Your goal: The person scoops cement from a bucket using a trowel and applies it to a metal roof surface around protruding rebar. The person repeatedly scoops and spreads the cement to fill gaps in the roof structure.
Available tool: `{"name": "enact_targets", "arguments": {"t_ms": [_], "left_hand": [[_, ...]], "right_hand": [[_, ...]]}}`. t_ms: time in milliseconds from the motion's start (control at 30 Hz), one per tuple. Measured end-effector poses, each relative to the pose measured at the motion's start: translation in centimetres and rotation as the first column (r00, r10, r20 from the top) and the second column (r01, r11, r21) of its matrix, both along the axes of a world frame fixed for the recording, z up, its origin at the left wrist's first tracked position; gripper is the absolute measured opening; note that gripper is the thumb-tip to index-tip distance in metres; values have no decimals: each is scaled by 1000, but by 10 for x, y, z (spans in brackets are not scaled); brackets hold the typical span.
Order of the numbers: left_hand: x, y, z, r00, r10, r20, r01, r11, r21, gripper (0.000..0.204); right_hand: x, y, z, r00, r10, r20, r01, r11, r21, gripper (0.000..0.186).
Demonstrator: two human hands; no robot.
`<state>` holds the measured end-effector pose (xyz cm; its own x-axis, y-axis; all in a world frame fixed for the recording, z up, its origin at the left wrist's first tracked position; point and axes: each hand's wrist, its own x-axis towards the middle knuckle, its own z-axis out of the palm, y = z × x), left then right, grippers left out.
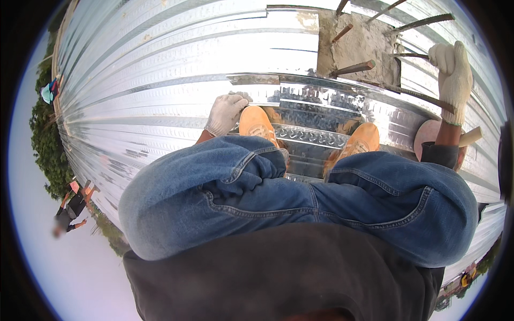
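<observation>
My left hand (225, 113), in a pale knit glove, rests low over the ribbed metal decking (176, 115), just left of my left tan shoe (257, 122). Its fingers are curled, and what they may hold is hidden. At the right, my gloved right hand (454, 75) is closed around the end of a steel reinforcing bar (411, 55) that juts from the concrete (357, 47). Another ribbed bar (420, 97) reaches as far as my right wrist. Between my shoes, shiny metal strips (316, 115) lie across the decking.
Several bar ends, one a rusty bar (353, 68), stick up around the concrete. By my right forearm are a round pinkish thing (424, 140) and a pale wooden piece (471, 137). Another person (72, 208) is at the far left, near trees (48, 134) beyond the deck edge.
</observation>
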<state>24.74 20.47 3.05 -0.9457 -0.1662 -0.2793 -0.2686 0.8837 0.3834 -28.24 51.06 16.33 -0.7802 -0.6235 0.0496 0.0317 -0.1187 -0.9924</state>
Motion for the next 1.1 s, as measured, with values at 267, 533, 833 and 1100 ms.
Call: {"name": "enact_targets", "arguments": {"t_ms": [267, 533, 833, 1100], "left_hand": [[1, 7, -6, 992, -20, 124, 43, 981, -189, 14], [30, 7, -3, 997, 81, -12, -80, 939, -335, 24], [10, -5, 32, 935, 189, -299, -288, 898, -332, 14], [-50, 17, 25, 903, 143, -405, -247, 944, -217, 19]], "right_hand": [[-8, 5, -4, 999, 24, 25, -24, 1000, 6, 58], [-7, 5, -4, 999, 26, 42, -24, 999, -48, 57], [6, -2, 8, 999, 48, -15, -48, 999, -22, 56], [40, -19, 41, 999, -21, -25, 22, 999, 48, 54]]}}
